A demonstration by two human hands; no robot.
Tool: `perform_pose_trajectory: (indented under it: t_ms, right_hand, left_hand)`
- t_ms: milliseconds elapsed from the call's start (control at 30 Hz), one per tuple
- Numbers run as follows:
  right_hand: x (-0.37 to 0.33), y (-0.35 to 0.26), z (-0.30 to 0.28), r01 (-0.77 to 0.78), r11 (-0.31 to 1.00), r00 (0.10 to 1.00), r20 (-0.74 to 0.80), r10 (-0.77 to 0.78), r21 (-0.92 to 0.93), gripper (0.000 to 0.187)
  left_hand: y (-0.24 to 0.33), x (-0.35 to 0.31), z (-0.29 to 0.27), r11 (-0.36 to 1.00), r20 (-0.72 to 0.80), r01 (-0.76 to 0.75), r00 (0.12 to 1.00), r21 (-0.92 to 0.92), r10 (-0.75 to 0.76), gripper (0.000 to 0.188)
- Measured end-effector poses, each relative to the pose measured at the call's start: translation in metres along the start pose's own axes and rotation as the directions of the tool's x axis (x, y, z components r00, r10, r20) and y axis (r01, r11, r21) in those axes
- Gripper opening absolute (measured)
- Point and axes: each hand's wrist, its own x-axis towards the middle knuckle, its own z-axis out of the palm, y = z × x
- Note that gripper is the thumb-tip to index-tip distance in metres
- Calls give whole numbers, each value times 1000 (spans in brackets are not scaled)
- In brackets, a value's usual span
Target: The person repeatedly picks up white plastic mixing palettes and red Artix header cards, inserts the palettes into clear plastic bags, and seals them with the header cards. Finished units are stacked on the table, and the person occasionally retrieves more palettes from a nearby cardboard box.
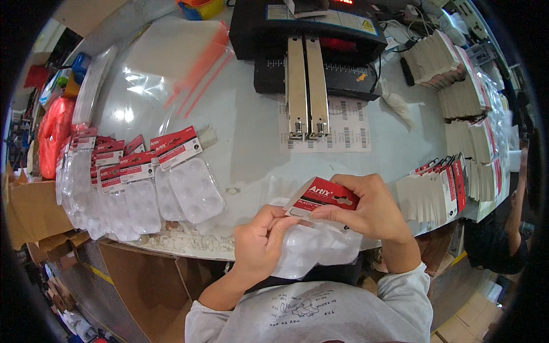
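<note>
The right hand's [369,206] fingers grip a red-and-white cardboard header [320,197]; the left hand's [260,243] pinch at its left corner, above a white, dimpled plastic palette [294,252] at the worktop's [251,166] near edge. Probably light, slick plastic — card creases easily, so hold its ends flat.

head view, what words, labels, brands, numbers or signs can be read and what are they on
Wording isn't copied here; where it stands:
Held red card: large white lettering, readable.
Bagged packs' cards at left: similar, smaller.
Grey shirt: dark lettering, upside down.
Barcode sheet: print too small.
Black machine: yellow warning triangle; red display cut off.
</note>
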Motion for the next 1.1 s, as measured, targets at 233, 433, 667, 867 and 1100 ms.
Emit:
perform_pose_trajectory:
  t_ms: [233,433,667,867,1100]
  right_hand:
    - [0,6,0,72,988,997,40,-67,-134,30]
    - [-7,30,-3,-84,987,993,-67,94,136,31]
    - [-27,48,3,-297,813,955,173,242,500,20]
    - [-8,48,10,-304,744,949,122,291,595,16]
    - [47,75,15,-157,647,921,-125,368,746,18]
  left_hand:
    - [-5,2,7,990,-58,-133,989,36,135,14]
    - [-17,13,6,979,-290,-197,941,-58,173,17]
    - [-19,12,5,982,-287,-138,953,-126,98,24]
    - [-21,28,10,996,-281,-84,956,24,87,27]
    - [-34,102,21,978,-313,-118,935,174,169,33]
